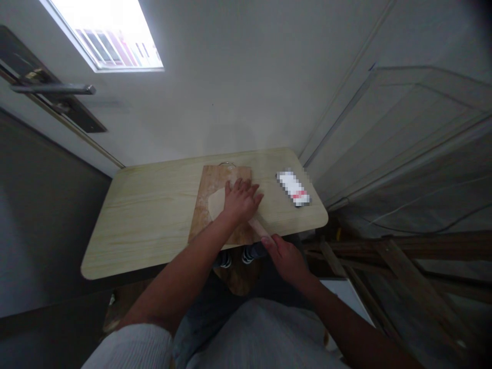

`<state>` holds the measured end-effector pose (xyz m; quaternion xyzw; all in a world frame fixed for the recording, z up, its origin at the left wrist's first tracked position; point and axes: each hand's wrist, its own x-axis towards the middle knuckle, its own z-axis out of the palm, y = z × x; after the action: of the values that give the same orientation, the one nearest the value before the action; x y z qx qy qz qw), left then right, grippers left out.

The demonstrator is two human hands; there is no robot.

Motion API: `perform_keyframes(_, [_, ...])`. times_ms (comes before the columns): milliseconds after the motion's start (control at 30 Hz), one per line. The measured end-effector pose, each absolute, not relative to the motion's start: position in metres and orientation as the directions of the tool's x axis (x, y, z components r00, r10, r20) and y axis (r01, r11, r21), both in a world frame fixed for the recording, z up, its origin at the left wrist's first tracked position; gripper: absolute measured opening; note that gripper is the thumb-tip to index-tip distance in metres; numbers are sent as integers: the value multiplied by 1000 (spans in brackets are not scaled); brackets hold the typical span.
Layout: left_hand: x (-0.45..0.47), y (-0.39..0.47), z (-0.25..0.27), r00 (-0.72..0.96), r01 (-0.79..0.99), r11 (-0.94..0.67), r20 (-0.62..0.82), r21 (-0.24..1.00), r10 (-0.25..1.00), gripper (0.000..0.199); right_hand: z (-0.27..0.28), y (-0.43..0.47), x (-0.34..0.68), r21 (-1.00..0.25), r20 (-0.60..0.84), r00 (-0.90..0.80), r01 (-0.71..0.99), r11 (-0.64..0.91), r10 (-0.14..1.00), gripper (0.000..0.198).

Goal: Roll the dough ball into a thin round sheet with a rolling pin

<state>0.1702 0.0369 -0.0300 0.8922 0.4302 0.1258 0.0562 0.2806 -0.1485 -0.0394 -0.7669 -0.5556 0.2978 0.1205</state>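
Observation:
A pale sheet of dough (pixel 216 203) lies on a wooden cutting board (pixel 197 225) dusted with flour. Over its right part rests my left hand (pixel 243 201), palm down with the fingers spread, hiding what is beneath. My right hand (pixel 286 258) is closed around the near end of a wooden rolling pin (pixel 260 229), just past the table's front edge. The pin slants up and left toward my left hand. Its far end is hidden there, so I cannot tell whether the left palm touches it.
The board sits on a light wood-grain table (pixel 154 210) pushed against a white door (pixel 230 92) with a metal handle (pixel 54 89). A phone with a blurred screen (pixel 294 187) lies to the right. Wooden planks (pixel 407 271) stand beyond the table at lower right.

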Motion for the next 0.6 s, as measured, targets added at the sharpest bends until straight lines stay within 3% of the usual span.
perform_keyframes(600, [137, 24, -28, 600, 735, -634, 204, 239, 773, 47, -39, -149, 264, -593, -303, 130, 749, -294, 944, 37])
